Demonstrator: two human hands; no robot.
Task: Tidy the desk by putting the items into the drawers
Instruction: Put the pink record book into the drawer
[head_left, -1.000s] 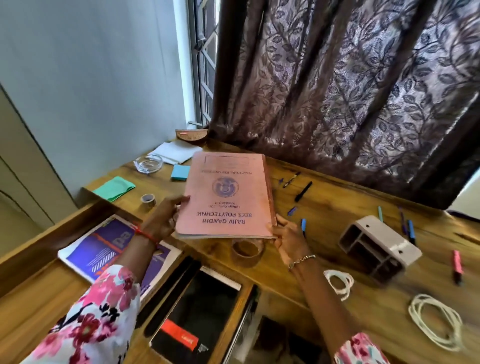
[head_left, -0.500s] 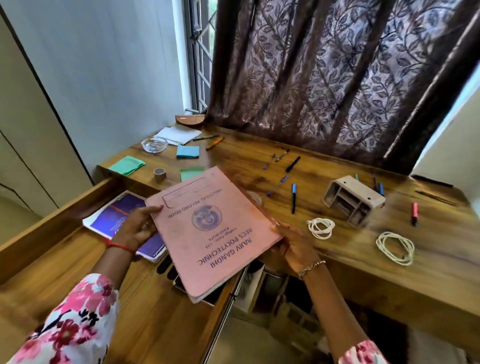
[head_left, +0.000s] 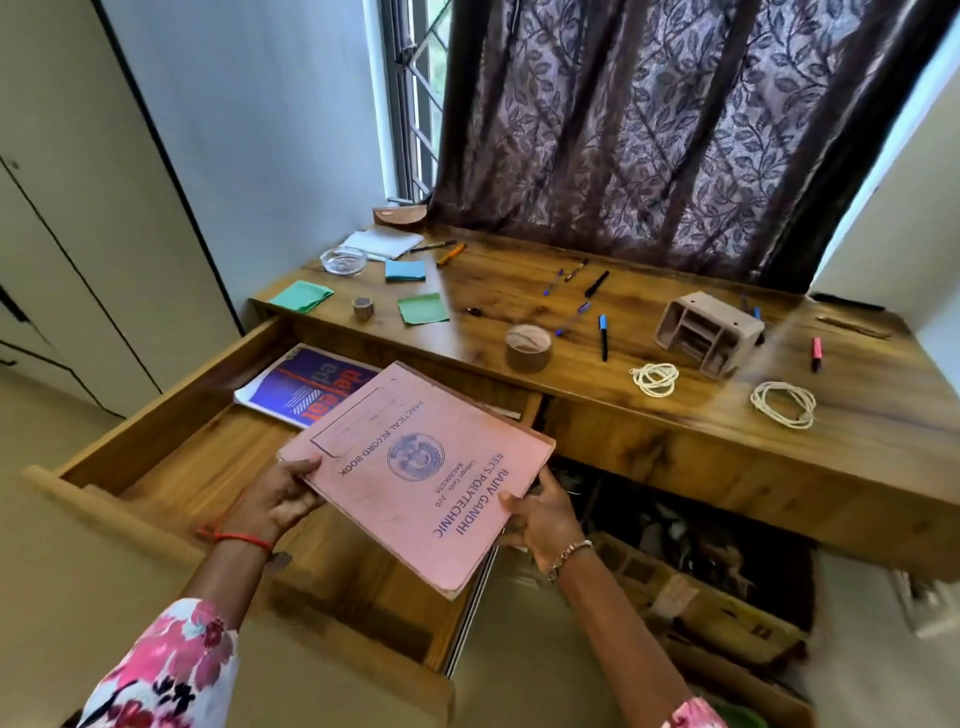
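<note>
A large pink record book (head_left: 415, 467) hangs tilted over the open wooden drawer (head_left: 171, 431) at the desk's left. My left hand (head_left: 280, 493) grips its near left corner, and my right hand (head_left: 540, 514) holds its right edge. A purple-covered book (head_left: 306, 387) lies at the back of the drawer, partly under the pink one. On the desk top (head_left: 675, 415) sit a tape roll (head_left: 527, 347), several pens (head_left: 602, 335), two white cord coils (head_left: 654, 379) and sticky-note pads (head_left: 423, 307).
A beige organiser (head_left: 709, 332) lies on its side at the desk's right. A glass dish (head_left: 343, 260), white paper (head_left: 382, 242) and a small tape roll (head_left: 362, 306) sit at the far left. Curtain and window stand behind. Boxes lie under the desk.
The pink book has come off the desk top, toward me and down over the open drawer. It now covers the dark items in the drawer. The view has pulled back.
</note>
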